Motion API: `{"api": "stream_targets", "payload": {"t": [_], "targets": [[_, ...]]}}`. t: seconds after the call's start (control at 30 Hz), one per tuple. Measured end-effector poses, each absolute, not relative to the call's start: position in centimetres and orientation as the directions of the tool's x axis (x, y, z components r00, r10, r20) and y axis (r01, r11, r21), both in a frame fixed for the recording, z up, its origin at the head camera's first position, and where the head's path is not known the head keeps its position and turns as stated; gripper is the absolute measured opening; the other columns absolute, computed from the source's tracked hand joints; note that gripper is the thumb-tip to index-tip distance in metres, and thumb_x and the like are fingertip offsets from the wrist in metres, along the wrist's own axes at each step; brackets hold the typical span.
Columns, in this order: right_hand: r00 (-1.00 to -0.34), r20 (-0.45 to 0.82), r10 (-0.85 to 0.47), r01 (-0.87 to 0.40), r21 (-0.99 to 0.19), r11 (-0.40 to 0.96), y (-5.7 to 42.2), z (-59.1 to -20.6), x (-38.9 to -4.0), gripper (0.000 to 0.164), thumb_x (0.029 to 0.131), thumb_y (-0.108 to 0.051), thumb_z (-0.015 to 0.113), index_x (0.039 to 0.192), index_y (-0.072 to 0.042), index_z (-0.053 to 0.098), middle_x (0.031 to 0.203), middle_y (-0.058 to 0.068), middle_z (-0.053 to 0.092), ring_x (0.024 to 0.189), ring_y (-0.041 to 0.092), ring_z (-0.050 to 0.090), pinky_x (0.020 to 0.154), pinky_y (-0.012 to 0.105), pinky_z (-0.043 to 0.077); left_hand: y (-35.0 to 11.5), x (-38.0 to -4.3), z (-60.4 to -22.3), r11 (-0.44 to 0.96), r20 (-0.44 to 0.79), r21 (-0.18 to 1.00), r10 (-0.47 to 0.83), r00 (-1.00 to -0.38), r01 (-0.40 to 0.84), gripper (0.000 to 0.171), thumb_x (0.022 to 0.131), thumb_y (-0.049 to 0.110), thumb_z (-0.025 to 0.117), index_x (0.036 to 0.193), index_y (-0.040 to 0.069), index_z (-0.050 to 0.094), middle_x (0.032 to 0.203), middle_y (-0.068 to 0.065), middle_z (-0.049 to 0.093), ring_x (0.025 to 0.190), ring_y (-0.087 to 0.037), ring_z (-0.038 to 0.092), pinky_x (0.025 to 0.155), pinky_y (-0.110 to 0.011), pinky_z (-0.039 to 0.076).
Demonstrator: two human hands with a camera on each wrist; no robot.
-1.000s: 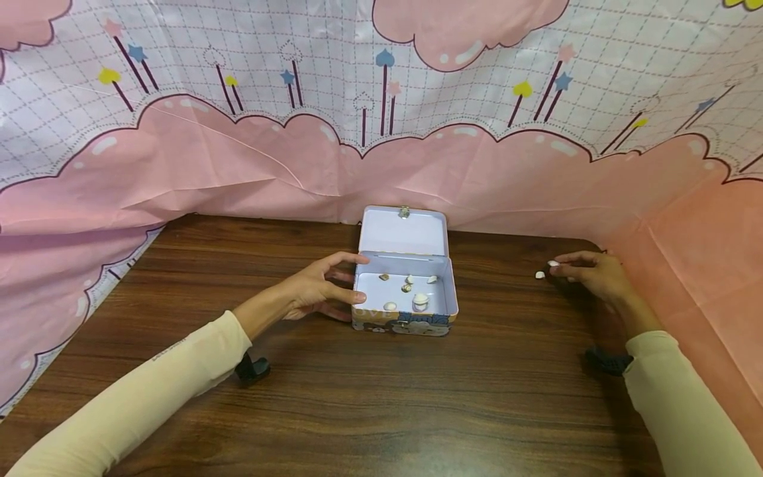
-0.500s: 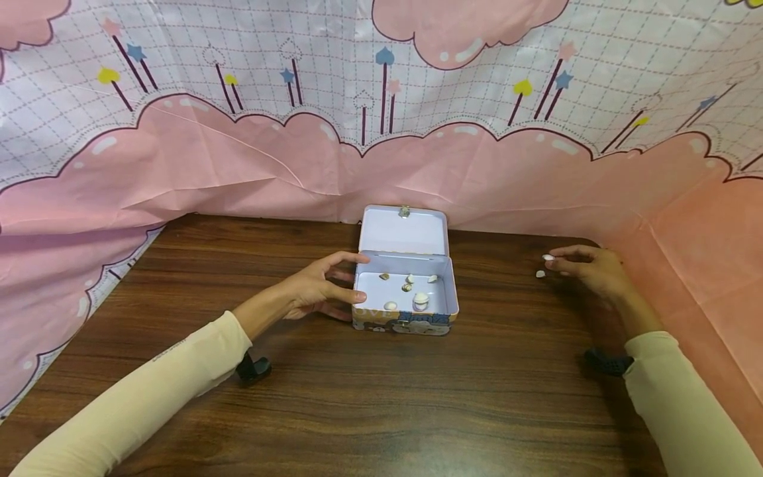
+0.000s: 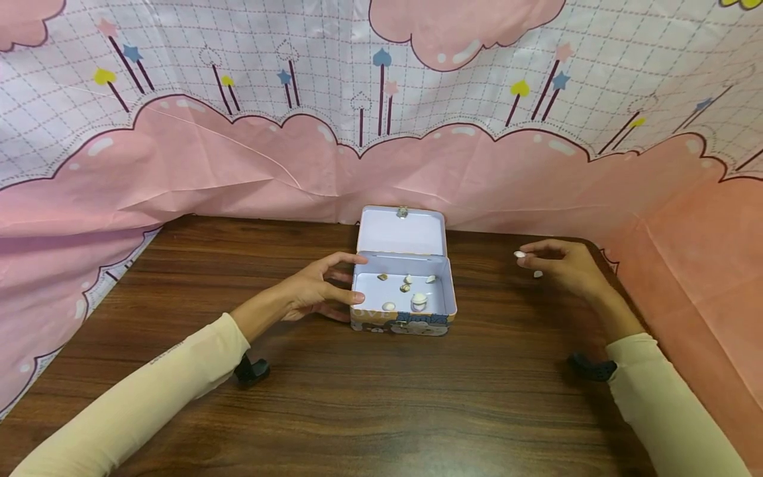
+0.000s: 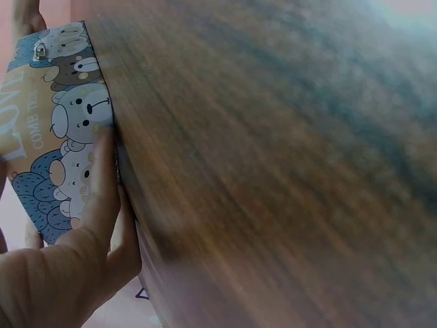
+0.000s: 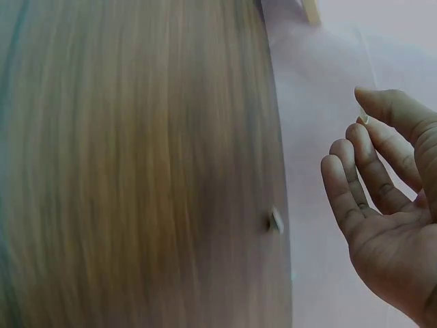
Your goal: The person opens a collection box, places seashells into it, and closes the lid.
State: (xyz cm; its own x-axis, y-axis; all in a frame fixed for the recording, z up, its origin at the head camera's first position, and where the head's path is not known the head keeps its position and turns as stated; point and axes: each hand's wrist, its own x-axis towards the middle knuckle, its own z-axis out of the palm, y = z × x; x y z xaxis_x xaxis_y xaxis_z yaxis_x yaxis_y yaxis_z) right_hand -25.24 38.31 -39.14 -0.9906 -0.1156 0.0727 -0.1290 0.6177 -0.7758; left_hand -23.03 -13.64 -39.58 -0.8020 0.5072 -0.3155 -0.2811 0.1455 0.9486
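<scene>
A hinged tin box point(image 3: 451, 291) with a cartoon-bear print stands with its lid up near the back of the table. Several seashells lie on its white floor, among them a larger white shell point(image 3: 420, 301) and a brown one point(image 3: 383, 277). My left hand point(image 3: 316, 288) grips the box's left side, thumb and index finger at the rim; the left wrist view shows fingers along the printed wall point(image 4: 75, 102). To the right, my right hand point(image 3: 566, 265) pinches a small white shell point(image 3: 520, 254) between thumb and index finger, above the table. Another white shell point(image 3: 538, 273) lies just below that hand.
A dark wood-grain table point(image 3: 387, 397) carries everything. Pink patterned cloth point(image 3: 268, 179) hangs along its back edge, and more cloth point(image 3: 709, 291) closes off the right side. Black straps point(image 3: 590, 368) sit at both wrists.
My right hand has lifted the pinched shell and moved left toward the box, passing above the other loose shell. The left hand stays at the box.
</scene>
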Motion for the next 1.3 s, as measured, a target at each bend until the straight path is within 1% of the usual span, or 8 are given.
{"api": "stream_targets", "payload": {"t": [0.07, 0.17, 0.3, 0.4, 0.6, 0.83, 1.03, 1.3], "targets": [[-0.99, 0.067, -0.126, -0.131, -0.777, 0.616, 37.5, -38.9, -25.1, 0.049, 0.106, -0.036, 0.083, 0.144, -0.005, 0.074, 0.111, -0.027, 0.08, 0.098, 0.007, 0.076, 0.075, 0.028, 0.067, -13.6, -23.0, -39.6, 0.145, -0.315, 0.949, 0.507, -0.802, -0.282, 0.088, 0.098, 0.001, 0.087, 0.171, 0.025, 0.046, 0.171, -0.027, 0.034, 0.138, -0.047, 0.062, 0.1, -0.062, 0.071], [-0.988, 0.068, -0.137, -0.139, -0.774, 0.618, 36.3, -38.4, -24.8, 0.048, 0.105, -0.036, 0.084, 0.143, -0.007, 0.076, 0.11, -0.023, 0.08, 0.095, 0.009, 0.073, 0.069, 0.029, 0.063, -13.6, -23.1, -39.5, 0.143, -0.315, 0.949, 0.508, -0.801, -0.282, 0.088, 0.098, 0.0, 0.087, 0.171, 0.025, 0.046, 0.171, -0.027, 0.034, 0.138, -0.047, 0.062, 0.1, -0.062, 0.071], [-0.984, 0.09, -0.155, -0.166, -0.777, 0.607, 34.5, -38.1, -24.4, 0.044, 0.104, -0.033, 0.086, 0.139, -0.008, 0.078, 0.113, -0.011, 0.081, 0.097, 0.006, 0.072, 0.075, 0.023, 0.063, -13.6, -23.1, -39.5, 0.141, -0.307, 0.951, 0.513, -0.801, -0.275, 0.087, 0.098, 0.001, 0.087, 0.171, 0.025, 0.046, 0.172, -0.027, 0.033, 0.137, -0.047, 0.063, 0.101, -0.063, 0.07], [-0.98, 0.11, -0.167, -0.188, -0.783, 0.592, 33.4, -38.0, -24.2, 0.041, 0.103, -0.03, 0.087, 0.137, -0.008, 0.08, 0.113, -0.007, 0.082, 0.102, 0.004, 0.074, 0.083, 0.018, 0.064, -13.5, -23.1, -39.5, 0.144, -0.304, 0.952, 0.519, -0.799, -0.269, 0.088, 0.098, 0.003, 0.087, 0.172, 0.024, 0.045, 0.172, -0.028, 0.032, 0.136, -0.047, 0.063, 0.101, -0.063, 0.07], [-0.975, 0.106, -0.195, -0.199, -0.807, 0.556, 31.6, -38.3, -24.1, 0.043, 0.102, -0.026, 0.088, 0.138, -0.004, 0.078, 0.113, -0.006, 0.083, 0.101, 0.004, 0.075, 0.085, 0.019, 0.065, -13.6, -23.1, -39.5, 0.143, -0.305, 0.952, 0.523, -0.796, -0.27, 0.089, 0.098, 0.001, 0.087, 0.173, 0.023, 0.044, 0.172, -0.029, 0.033, 0.135, -0.046, 0.064, 0.101, -0.063, 0.07], [-0.969, 0.106, -0.221, -0.212, -0.816, 0.538, 29.4, -38.1, -24.0, 0.037, 0.102, -0.028, 0.088, 0.134, -0.009, 0.081, 0.116, 0.004, 0.082, 0.101, 0.009, 0.075, 0.086, 0.022, 0.066, -13.7, -22.9, -39.6, 0.139, -0.3, 0.953, 0.521, -0.799, -0.268, 0.087, 0.099, 0.002, 0.086, 0.172, 0.022, 0.044, 0.171, -0.03, 0.032, 0.134, -0.046, 0.064, 0.102, -0.064, 0.07], [-0.961, 0.125, -0.247, -0.239, -0.827, 0.509, 27.6, -37.9, -23.9, 0.038, 0.102, -0.027, 0.088, 0.133, -0.006, 0.081, 0.117, 0.009, 0.082, 0.101, 0.012, 0.075, 0.085, 0.02, 0.066, -13.8, -23.0, -39.8, 0.141, -0.301, 0.953, 0.519, -0.8, -0.267, 0.086, 0.099, 0.001, 0.086, 0.171, 0.024, 0.045, 0.172, -0.03, 0.031, 0.139, -0.049, 0.061, 0.101, -0.063, 0.07], [-0.952, 0.152, -0.266, -0.27, -0.827, 0.493, 25.7, -37.4, -23.5, 0.033, 0.101, -0.022, 0.088, 0.13, -0.008, 0.083, 0.113, 0.008, 0.082, 0.1, 0.012, 0.075, 0.084, 0.02, 0.065, -13.7, -23.1, -39.9, 0.136, -0.307, 0.951, 0.512, -0.802, -0.276, 0.086, 0.097, 0.001, 0.087, 0.169, 0.026, 0.048, 0.172, -0.028, 0.033, 0.138, -0.047, 0.062, 0.1, -0.063, 0.07]]}}
